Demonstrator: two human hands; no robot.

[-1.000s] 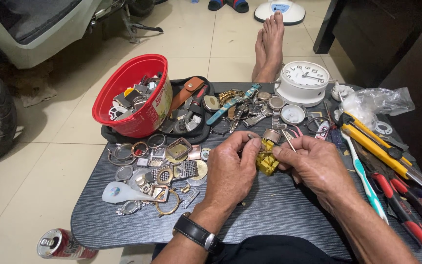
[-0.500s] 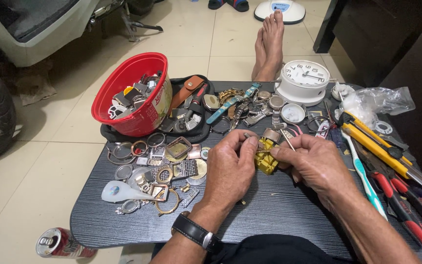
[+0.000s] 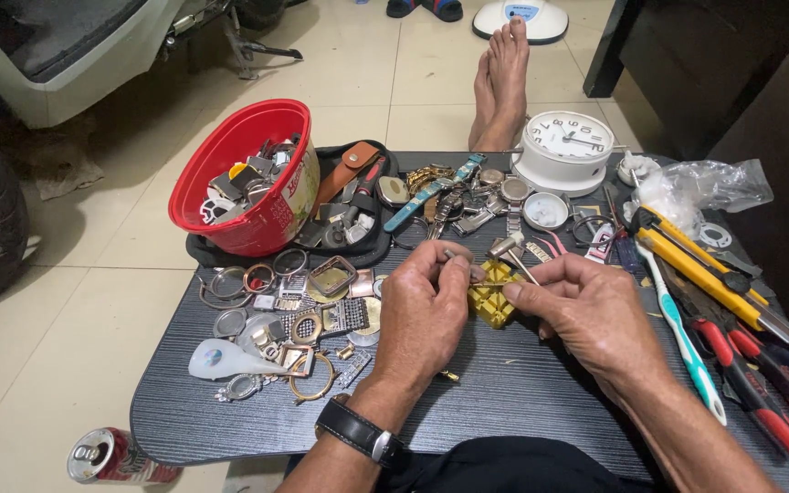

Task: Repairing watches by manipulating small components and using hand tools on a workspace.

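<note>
1. Dark tabletop (image 3: 522, 402) carries everything; I sit at its near edge, my work sits about mid-table, a bit toward the far edge.
2. Red bowl (image 3: 239, 183) of watch parts at the far left corner, white clock (image 3: 566, 146) at the far edge right of centre, cutters and pliers (image 3: 760, 383) along the right edge, loose watch cases and rings (image 3: 294, 310) on the left half.
3. My left hand (image 3: 422, 319) comes in from the near edge, fingertips pressed together, pinching a small metal piece (image 3: 457, 257) just above the yellow block.
4. My right hand (image 3: 595, 315) comes from the right, thumb and forefinger closed on a thin pin-like tool (image 3: 488, 285); tool's long axis runs roughly left-right, parallel to the near edge.
5. Yellow block holder (image 3: 490, 297) lies on the tabletop between both hands, touching or just under my fingertips; can't tell whether it is lifted.
6. Key relation: block is right of my left grip, left of my right grip, slightly nearer the left thumb; tool tip points left into it.
</note>
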